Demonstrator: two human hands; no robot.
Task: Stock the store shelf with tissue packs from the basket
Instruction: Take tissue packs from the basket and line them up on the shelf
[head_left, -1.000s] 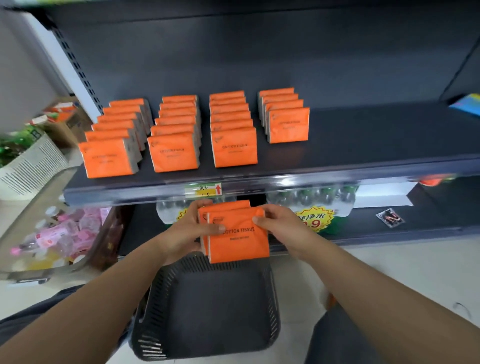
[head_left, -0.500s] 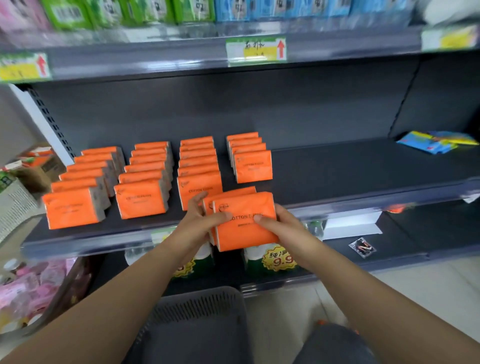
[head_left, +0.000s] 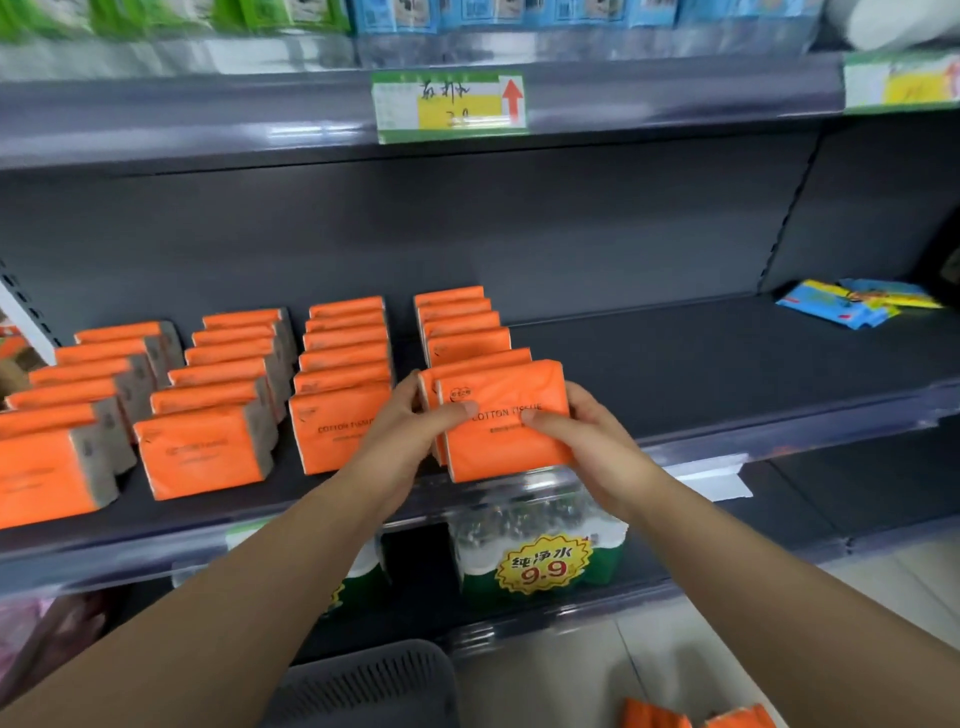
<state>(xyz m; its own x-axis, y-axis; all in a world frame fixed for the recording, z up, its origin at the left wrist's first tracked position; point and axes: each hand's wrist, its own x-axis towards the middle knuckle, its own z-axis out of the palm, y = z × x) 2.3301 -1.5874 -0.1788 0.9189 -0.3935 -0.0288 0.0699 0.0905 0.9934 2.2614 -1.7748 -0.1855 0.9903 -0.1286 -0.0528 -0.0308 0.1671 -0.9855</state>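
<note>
I hold two orange tissue packs (head_left: 506, 421) pressed together, front one reading "COTTON TISSUE". My left hand (head_left: 410, 421) grips their left side and my right hand (head_left: 576, 431) their right side. The packs hover over the front edge of the dark shelf (head_left: 727, 364), in line with the fourth row of orange packs (head_left: 457, 317). Three fuller rows of orange packs (head_left: 208, 415) stand to the left. The dark basket (head_left: 374, 686) shows only its rim at the bottom, below my arms.
The shelf to the right of the fourth row is bare up to blue packets (head_left: 852, 306) at the far right. A price tag (head_left: 449, 106) hangs on the upper shelf rail. Water bottle packs (head_left: 540, 551) sit on the lower shelf. Two more orange packs (head_left: 696, 717) lie on the floor.
Both hands lifted the two packs from above the basket up to the shelf's front edge, near the fourth row. The camera tilted upward.
</note>
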